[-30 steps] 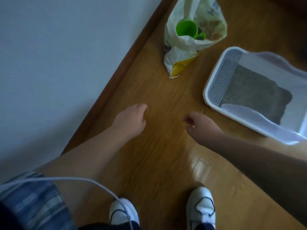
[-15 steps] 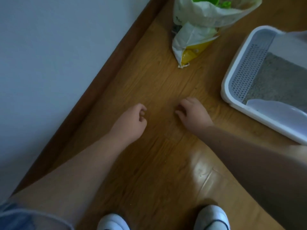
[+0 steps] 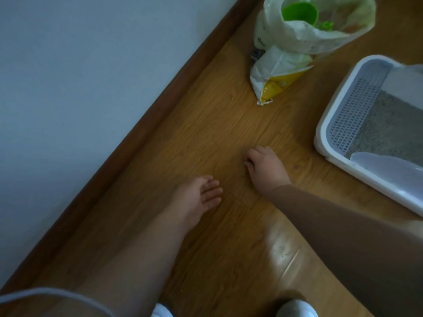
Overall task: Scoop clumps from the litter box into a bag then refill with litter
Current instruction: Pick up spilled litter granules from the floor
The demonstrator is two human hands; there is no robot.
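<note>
The white litter box (image 3: 323, 124) lies at the right edge, with grey litter (image 3: 389, 133) inside and a perforated grid at its near end. An open litter bag (image 3: 283, 65), white and yellow, stands at the top by the baseboard with a green cup (image 3: 299, 11) in its mouth. My left hand (image 3: 199, 197) hovers low over the wood floor, palm up, fingers straight, holding nothing that I can see. My right hand (image 3: 263, 168) is just beyond it, its fingers curled down with the tips on the floor. Whether it pinches anything is hidden.
A wall and dark baseboard (image 3: 142, 133) run diagonally on the left. A few tiny yellow grains (image 3: 235, 221) dot the floor near my hands. A translucent white plastic piece (image 3: 386, 165) lies over the box's near edge. My white shoes (image 3: 297, 308) show at the bottom.
My left hand has turned palm up and uncurled its fingers, drawing back toward me. My right hand stays curled on the floor. The view has tilted up, showing more of the bag.
</note>
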